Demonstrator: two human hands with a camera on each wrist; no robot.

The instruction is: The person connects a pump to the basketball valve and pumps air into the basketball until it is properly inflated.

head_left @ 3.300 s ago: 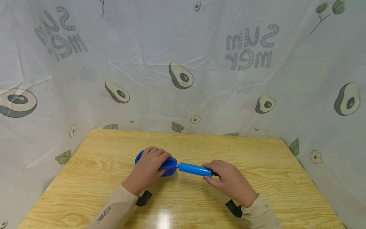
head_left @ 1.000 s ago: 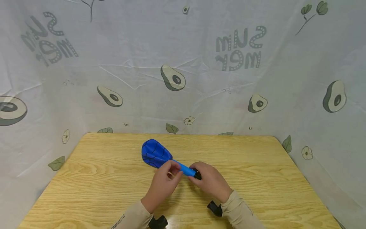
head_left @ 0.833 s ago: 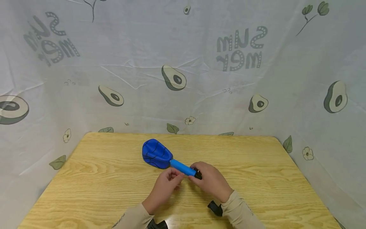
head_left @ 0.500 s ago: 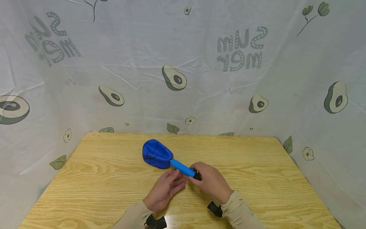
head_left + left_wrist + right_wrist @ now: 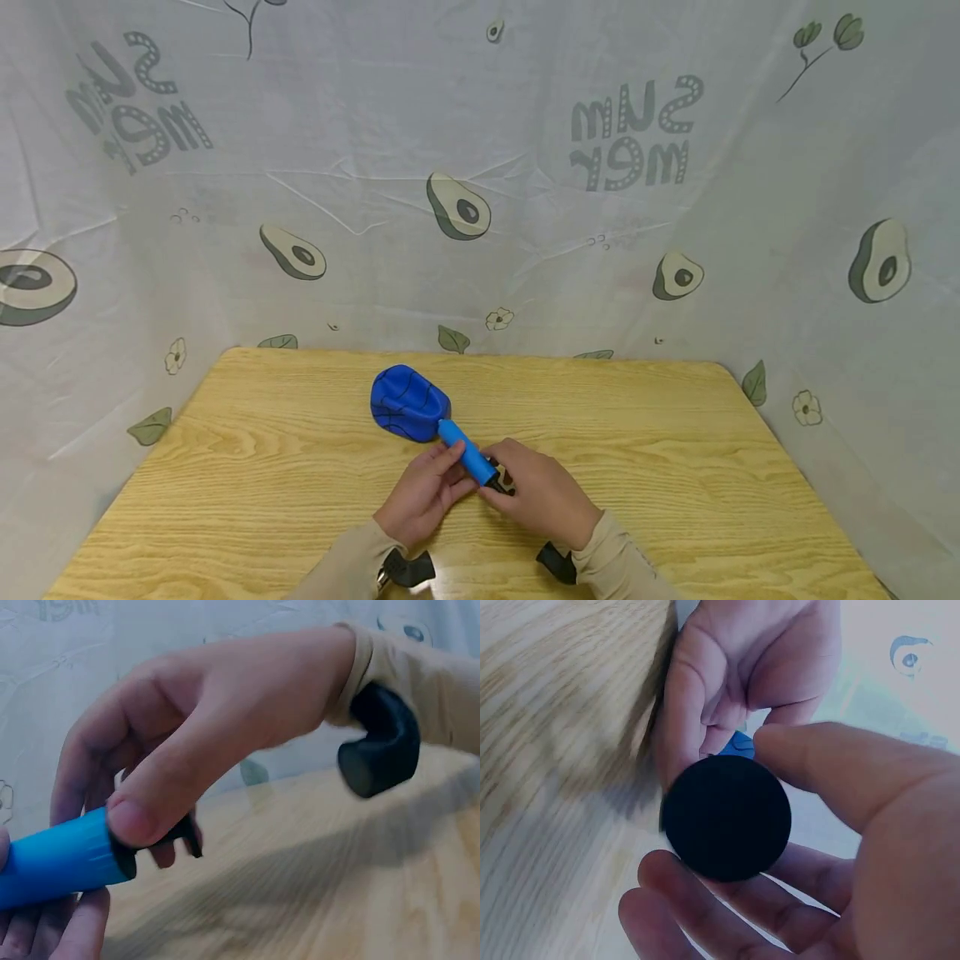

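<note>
A partly deflated blue ball with black lines (image 5: 405, 404) lies dented on the table. A blue hand pump (image 5: 467, 454) with a black handle slants from it toward me, its tip at the ball; whether a needle sits inside cannot be seen. My left hand (image 5: 420, 500) holds the barrel, thumb above and fingers beneath. My right hand (image 5: 543, 496) grips the black handle end; in the left wrist view its thumb lies against the barrel's black rim. In the right wrist view, a round black end (image 5: 727, 817) of the pump faces the camera, between right thumb and fingers.
A wood-grain table (image 5: 637, 433) spreads beneath everything. Behind and beside it hangs a pale curtain (image 5: 360, 125) printed with avocados and leaves. Black curved wrist pieces (image 5: 408, 569) sit by both sleeves.
My left hand has left the ball, turned palm up and taken the pump's barrel. The right hand has drawn nearer and lower, and the pump slants more steeply. The ball shows fully.
</note>
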